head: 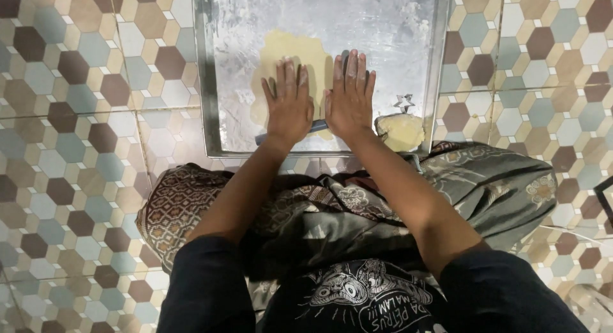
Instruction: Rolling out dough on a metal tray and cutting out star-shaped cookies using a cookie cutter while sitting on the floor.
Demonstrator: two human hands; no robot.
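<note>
Nearest us, patterned cloth (485,186) covers our lap. Beyond it, our left hand (288,106) and right hand (349,100) lie flat, fingers spread, gripping nothing, pressing a blue roller (317,125) over flattened dough (287,58) on the metal tray (408,33). A dough lump (400,131) and star cutter (403,102) sit right.

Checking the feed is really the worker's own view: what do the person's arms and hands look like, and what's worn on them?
Both forearms are bare from above the elbow down. The left hand and right hand are ungloved, with no rings, watch or bracelets visible. Short dark sleeves cover the upper arms, part of a dark shirt with a pale printed graphic on the chest.
</note>
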